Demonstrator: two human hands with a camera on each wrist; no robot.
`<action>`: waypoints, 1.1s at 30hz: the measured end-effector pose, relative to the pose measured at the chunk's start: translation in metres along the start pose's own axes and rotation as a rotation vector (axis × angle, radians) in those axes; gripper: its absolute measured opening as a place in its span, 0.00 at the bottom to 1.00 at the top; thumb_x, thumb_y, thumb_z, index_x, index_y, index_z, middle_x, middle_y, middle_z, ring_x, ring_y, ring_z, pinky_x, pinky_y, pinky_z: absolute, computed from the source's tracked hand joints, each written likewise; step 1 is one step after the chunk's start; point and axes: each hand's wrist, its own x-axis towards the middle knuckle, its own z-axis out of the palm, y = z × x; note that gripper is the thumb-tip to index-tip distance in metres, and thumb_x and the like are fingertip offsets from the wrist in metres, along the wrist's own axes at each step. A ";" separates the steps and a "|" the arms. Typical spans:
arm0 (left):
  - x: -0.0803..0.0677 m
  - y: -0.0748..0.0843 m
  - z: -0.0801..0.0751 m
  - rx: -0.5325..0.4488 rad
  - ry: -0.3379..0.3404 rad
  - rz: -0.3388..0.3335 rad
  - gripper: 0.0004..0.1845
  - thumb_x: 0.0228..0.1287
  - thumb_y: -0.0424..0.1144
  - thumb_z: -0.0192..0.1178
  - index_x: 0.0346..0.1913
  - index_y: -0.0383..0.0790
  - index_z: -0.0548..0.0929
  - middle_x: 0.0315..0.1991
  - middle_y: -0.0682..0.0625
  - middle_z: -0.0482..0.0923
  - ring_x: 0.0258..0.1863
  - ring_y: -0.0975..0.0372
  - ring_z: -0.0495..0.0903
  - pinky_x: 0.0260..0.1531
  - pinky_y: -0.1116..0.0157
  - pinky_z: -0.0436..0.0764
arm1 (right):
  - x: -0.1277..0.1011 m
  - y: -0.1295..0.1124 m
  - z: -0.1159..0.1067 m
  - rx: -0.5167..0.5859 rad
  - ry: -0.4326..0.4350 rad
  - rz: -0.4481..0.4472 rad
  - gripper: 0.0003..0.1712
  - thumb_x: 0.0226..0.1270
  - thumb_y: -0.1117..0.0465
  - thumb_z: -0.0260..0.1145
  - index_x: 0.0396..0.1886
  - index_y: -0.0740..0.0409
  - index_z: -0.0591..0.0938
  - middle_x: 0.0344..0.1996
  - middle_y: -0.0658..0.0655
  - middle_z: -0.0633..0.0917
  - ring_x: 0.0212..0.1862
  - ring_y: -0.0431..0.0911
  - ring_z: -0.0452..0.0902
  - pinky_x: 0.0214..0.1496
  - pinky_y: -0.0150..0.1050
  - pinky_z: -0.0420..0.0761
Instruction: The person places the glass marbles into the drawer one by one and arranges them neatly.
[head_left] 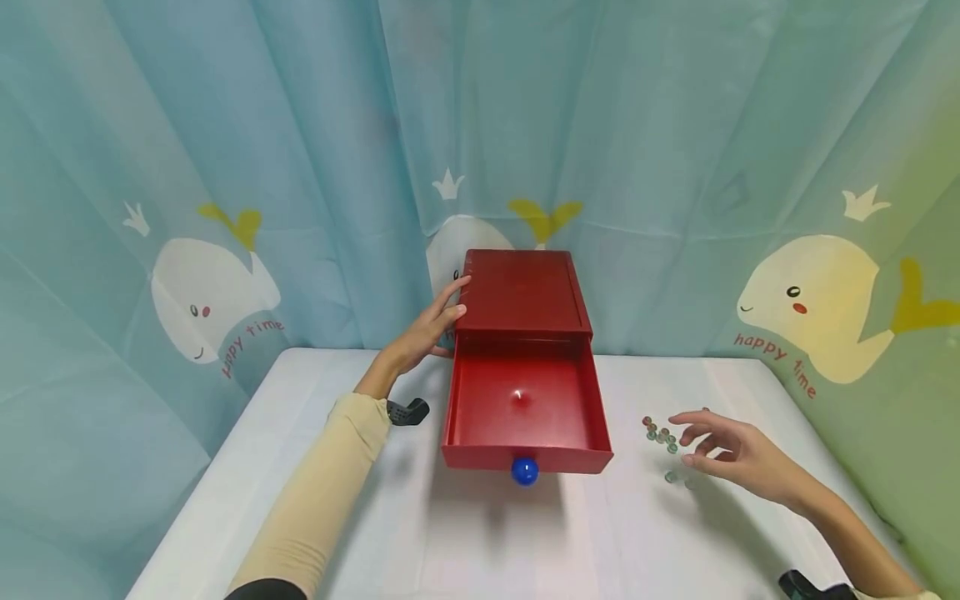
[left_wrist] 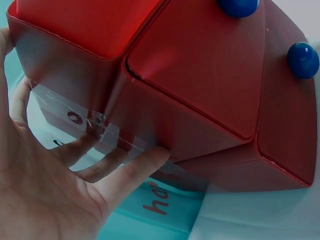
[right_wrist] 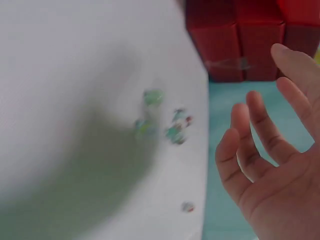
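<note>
A red drawer cabinet (head_left: pixel 522 292) stands at the back middle of the table, its top drawer (head_left: pixel 495 417) pulled out with nothing inside. My left hand (head_left: pixel 420 337) rests against the cabinet's left side, fingers spread. Its thumb and fingers press the side wall in the left wrist view, where blue knobs (left_wrist: pixel 302 60) show on the fronts. To the right, small glass marbles (head_left: pixel 661 436) lie scattered on the table. Above them hovers my right hand (head_left: pixel 738 458), fingers loosely bent and nothing held. From the right wrist, the marbles (right_wrist: pixel 176 132) look blurred.
The white table (head_left: pixel 360 533) extends around the cabinet on both sides and in front. Behind it hangs a blue-green curtain (head_left: pixel 637 125) with whale prints. A blue knob (head_left: pixel 525 472) sticks out from the open drawer's front. One stray marble (right_wrist: pixel 188 206) lies near the table's edge.
</note>
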 end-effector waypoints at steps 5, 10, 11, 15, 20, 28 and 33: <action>0.002 0.002 -0.001 0.003 -0.005 0.004 0.36 0.73 0.56 0.47 0.81 0.72 0.50 0.78 0.45 0.57 0.74 0.46 0.63 0.54 0.36 0.78 | -0.005 0.021 0.001 -0.034 -0.005 -0.019 0.27 0.64 0.69 0.73 0.63 0.55 0.80 0.42 0.59 0.83 0.37 0.42 0.85 0.35 0.35 0.83; 0.004 0.003 -0.001 -0.003 -0.015 0.008 0.36 0.74 0.57 0.47 0.81 0.72 0.50 0.78 0.45 0.57 0.74 0.46 0.63 0.54 0.36 0.78 | -0.011 0.038 0.002 -0.022 -0.031 -0.029 0.27 0.63 0.72 0.73 0.61 0.59 0.79 0.40 0.58 0.83 0.35 0.42 0.85 0.35 0.35 0.83; 0.005 0.003 -0.001 -0.003 -0.014 0.008 0.36 0.74 0.57 0.47 0.81 0.72 0.50 0.78 0.46 0.57 0.74 0.46 0.63 0.54 0.36 0.78 | -0.012 0.041 0.002 -0.030 -0.032 -0.030 0.27 0.62 0.72 0.74 0.61 0.60 0.79 0.39 0.58 0.83 0.35 0.42 0.84 0.35 0.35 0.83; 0.005 0.003 0.000 -0.001 -0.006 0.007 0.35 0.74 0.56 0.47 0.81 0.73 0.50 0.78 0.46 0.57 0.74 0.47 0.63 0.54 0.36 0.79 | -0.016 0.049 0.004 -0.066 -0.030 -0.016 0.25 0.60 0.70 0.76 0.57 0.57 0.81 0.38 0.57 0.83 0.33 0.40 0.81 0.34 0.33 0.80; 0.004 0.003 0.000 0.004 0.012 0.002 0.35 0.73 0.57 0.47 0.81 0.73 0.51 0.78 0.46 0.58 0.73 0.46 0.65 0.53 0.37 0.79 | -0.019 0.056 0.006 -0.081 -0.037 -0.047 0.22 0.57 0.71 0.77 0.52 0.58 0.83 0.37 0.56 0.83 0.32 0.41 0.76 0.33 0.33 0.75; 0.003 0.002 0.000 0.002 0.013 -0.007 0.36 0.73 0.57 0.47 0.81 0.73 0.50 0.79 0.46 0.56 0.74 0.45 0.63 0.54 0.36 0.78 | -0.022 0.065 0.009 -0.090 -0.032 -0.058 0.20 0.55 0.70 0.78 0.46 0.54 0.85 0.37 0.51 0.83 0.33 0.45 0.71 0.30 0.37 0.69; 0.001 0.001 0.000 -0.007 0.004 -0.009 0.35 0.74 0.57 0.47 0.81 0.72 0.50 0.78 0.46 0.57 0.74 0.46 0.63 0.55 0.35 0.77 | -0.024 0.067 0.012 -0.118 -0.027 -0.013 0.18 0.56 0.69 0.79 0.43 0.49 0.85 0.35 0.49 0.82 0.34 0.43 0.70 0.31 0.36 0.69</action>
